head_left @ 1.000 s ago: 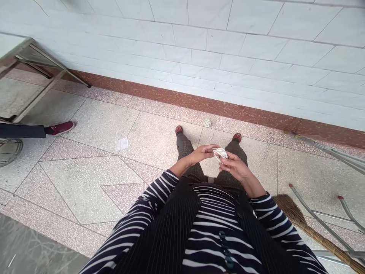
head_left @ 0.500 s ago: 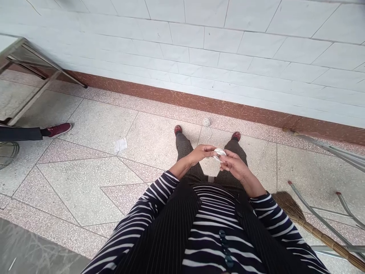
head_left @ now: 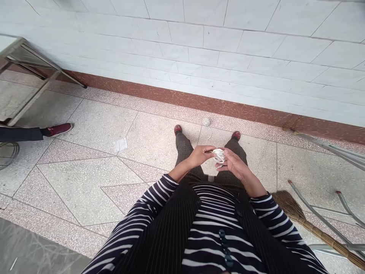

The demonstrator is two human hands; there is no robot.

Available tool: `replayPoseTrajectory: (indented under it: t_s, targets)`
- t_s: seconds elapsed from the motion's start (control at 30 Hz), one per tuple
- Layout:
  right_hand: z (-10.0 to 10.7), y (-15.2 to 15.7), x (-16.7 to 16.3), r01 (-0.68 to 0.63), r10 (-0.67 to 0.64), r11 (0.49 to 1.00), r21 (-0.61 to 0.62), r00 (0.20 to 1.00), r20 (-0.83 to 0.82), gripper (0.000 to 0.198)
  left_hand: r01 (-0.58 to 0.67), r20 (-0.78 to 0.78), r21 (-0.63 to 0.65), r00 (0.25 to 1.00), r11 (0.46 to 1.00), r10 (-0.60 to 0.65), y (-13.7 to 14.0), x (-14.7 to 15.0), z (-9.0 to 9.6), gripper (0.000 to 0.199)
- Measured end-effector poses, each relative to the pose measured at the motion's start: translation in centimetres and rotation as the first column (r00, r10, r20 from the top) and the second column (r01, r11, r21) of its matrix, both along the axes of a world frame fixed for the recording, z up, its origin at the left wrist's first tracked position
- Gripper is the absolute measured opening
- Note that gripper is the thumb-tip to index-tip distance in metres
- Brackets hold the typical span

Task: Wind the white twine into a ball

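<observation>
A small bundle of white cord (head_left: 218,155) is held between my two hands, in front of my lap. My left hand (head_left: 201,155) pinches its left side between thumb and fingers. Around its right side curl the fingers of my right hand (head_left: 234,164), with the thumb along the upper edge. Loose loops show at the bundle's lower side. On the floor between my shoes and close to the wall lies a ball of white cord (head_left: 206,121), with a short tail trailing from it.
A straw broom (head_left: 288,203) and metal-legged furniture (head_left: 310,213) lie at the right. At the far left stands a metal-framed table (head_left: 37,83), near another person's shoe (head_left: 59,129). White paper (head_left: 120,144) lies on the floor. A tiled wall (head_left: 188,42) rises ahead.
The cord bundle has turned in my hands and more of its loops show. My right fingers have loosened and stretched somewhat. The ball on the floor has stayed put.
</observation>
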State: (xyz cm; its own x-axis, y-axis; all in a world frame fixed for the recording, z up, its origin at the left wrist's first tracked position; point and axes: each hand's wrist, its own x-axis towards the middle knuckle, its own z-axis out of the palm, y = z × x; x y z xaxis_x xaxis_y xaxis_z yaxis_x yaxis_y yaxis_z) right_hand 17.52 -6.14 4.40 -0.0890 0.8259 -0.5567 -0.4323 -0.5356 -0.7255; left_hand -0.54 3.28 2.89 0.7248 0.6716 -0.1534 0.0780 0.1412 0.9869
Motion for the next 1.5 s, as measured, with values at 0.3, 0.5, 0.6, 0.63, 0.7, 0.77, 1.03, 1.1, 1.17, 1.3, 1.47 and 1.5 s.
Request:
replayPoseTrajectory:
  t_s: [0.3, 0.5, 0.6, 0.63, 0.7, 0.77, 1.03, 1.1, 1.17, 1.3, 1.47, 1.5]
  targets:
    - [0.2, -0.4, -1.1, 0.050, -0.064, 0.993, 0.111, 0.990, 0.124, 0.066, -0.025, -0.132, 0.178, 0.990, 0.984, 0.049, 0.0, 0.1, 0.2, 0.028]
    - [-1.3, -0.6, -0.9, 0.184, -0.251, 0.952, 0.244, 0.927, 0.279, 0.049, -0.029, -0.026, -0.108, 0.999, 0.994, 0.027, 0.0, 0.2, -0.6, 0.041]
    - [-1.6, -0.7, -0.8, 0.213, -0.281, 0.945, 0.250, 0.917, 0.284, 0.042, -0.026, -0.006, -0.285, 1.000, 0.958, 0.026, -0.2, 0.1, -0.5, 0.049]
    - [-1.6, -0.8, -0.7, 0.210, -0.279, 0.945, 0.249, 0.916, 0.287, 0.041, -0.029, -0.013, -0.315, 1.000, 0.949, 0.027, -0.2, 0.1, -0.5, 0.051]
    - [-1.5, -0.8, -0.7, 0.204, -0.269, 0.949, 0.239, 0.921, 0.283, 0.039, -0.021, -0.013, -0.342, 1.000, 0.939, 0.017, -0.3, 0.0, -0.4, 0.052]
    - [-1.6, -0.7, -0.5, 0.213, -0.267, 0.954, 0.213, 0.926, 0.269, 0.037, 0.035, 0.014, -0.344, 0.999, 0.938, -0.032, -0.3, -0.1, -0.3, 0.053]
    - [-2.0, -0.6, 0.8, 0.275, -0.320, 0.943, 0.185, 0.900, 0.297, 0.036, 0.282, -0.172, -0.010, 0.944, 0.959, -0.280, 1.7, -2.3, 1.5, 0.033]
    - [-2.1, -0.6, 0.8, 0.245, -0.311, 0.943, 0.226, 0.891, 0.331, 0.034, 0.285, -0.187, 0.069, 0.945, 0.956, -0.268, 2.3, -2.3, 2.2, 0.034]
    - [-2.2, -0.6, 0.6, 0.194, -0.299, 0.937, 0.290, 0.875, 0.382, 0.030, 0.287, -0.204, 0.155, 0.946, 0.945, -0.254, 2.7, -1.9, 2.8, 0.034]
    - [-1.8, -0.6, 0.0, 0.102, -0.272, 0.926, 0.363, 0.846, 0.459, 0.025, 0.269, -0.244, 0.321, 0.950, 0.908, -0.196, 3.3, -0.4, 3.5, 0.033]
    - [-0.5, -0.6, 0.0, 0.043, -0.206, 0.924, 0.381, 0.894, 0.399, 0.023, 0.232, -0.197, 0.299, 0.964, 0.926, -0.178, 4.2, 1.2, 2.9, 0.028]
    - [-0.2, -0.6, 0.0, 0.042, -0.193, 0.925, 0.376, 0.907, 0.374, 0.023, 0.227, -0.166, 0.252, 0.968, 0.941, -0.189, 4.3, 1.6, 2.4, 0.028]
